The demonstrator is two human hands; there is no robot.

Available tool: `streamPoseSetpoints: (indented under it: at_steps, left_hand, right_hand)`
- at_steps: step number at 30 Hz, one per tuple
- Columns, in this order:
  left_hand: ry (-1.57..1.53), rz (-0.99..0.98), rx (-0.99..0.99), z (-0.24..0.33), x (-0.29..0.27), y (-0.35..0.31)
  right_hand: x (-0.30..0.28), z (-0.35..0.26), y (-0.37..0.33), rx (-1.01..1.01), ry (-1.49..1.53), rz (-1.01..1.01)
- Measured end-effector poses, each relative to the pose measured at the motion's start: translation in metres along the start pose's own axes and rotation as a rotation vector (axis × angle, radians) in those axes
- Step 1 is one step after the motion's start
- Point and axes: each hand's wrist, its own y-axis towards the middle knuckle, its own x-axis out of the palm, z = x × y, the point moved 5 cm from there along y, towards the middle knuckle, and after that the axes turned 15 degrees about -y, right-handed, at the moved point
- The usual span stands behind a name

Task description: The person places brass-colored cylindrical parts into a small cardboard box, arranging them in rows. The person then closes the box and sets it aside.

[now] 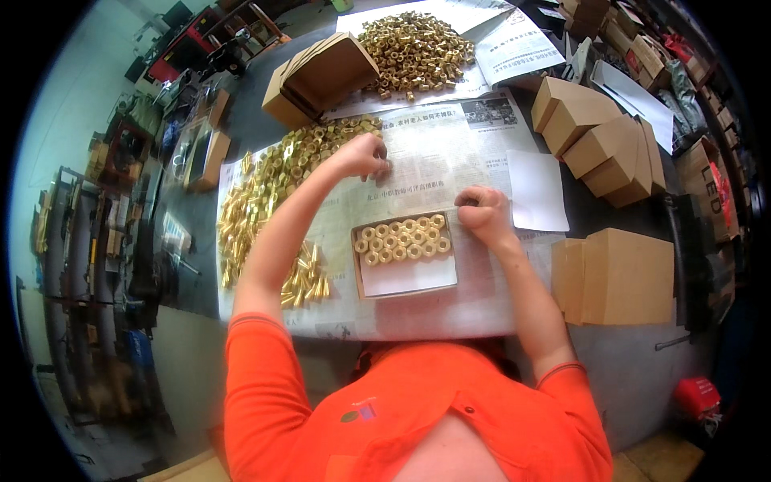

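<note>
A shallow cardboard box (450, 277) in front of me holds rows of brass nuts (399, 240) in its far part, with a white sheet showing in the near part. My left hand (363, 157) reaches past the box to the edge of a loose pile of brass fittings (299, 154). Its fingers are closed, and I cannot make out what is in them. Beyond the box's right far corner, my right hand (484, 212) hovers with fingers curled in; anything inside them is hidden. Long tapered brass pieces (309, 277) lie left of the box.
Newspaper (426, 169) covers the dark table. At the back, a large heap of brass nuts (414, 52) sits beside a tipped open carton (321, 80). Brown boxes (614, 277) stand on the right, with more boxes (598, 140) behind them. White paper (536, 191) lies near my right hand.
</note>
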Motion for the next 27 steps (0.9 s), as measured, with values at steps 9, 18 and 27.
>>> streamPoseSetpoints:
  at_steps: [9, 18, 27]
  left_hand:
    - [0.438, 0.358, 0.271, 0.021, 0.02, -0.019]
    - [0.402, 0.459, 0.262, 0.007, 0.016, -0.029]
    - [-0.05, 0.412, 0.403, 0.005, 0.046, -0.204]
  right_hand:
    - [0.001, 0.002, 0.0, 0.029, 0.004, -0.002]
    - [0.003, 0.002, 0.001, 0.035, 0.022, -0.039]
    - [0.004, 0.003, -0.001, 0.048, 0.039, -0.065]
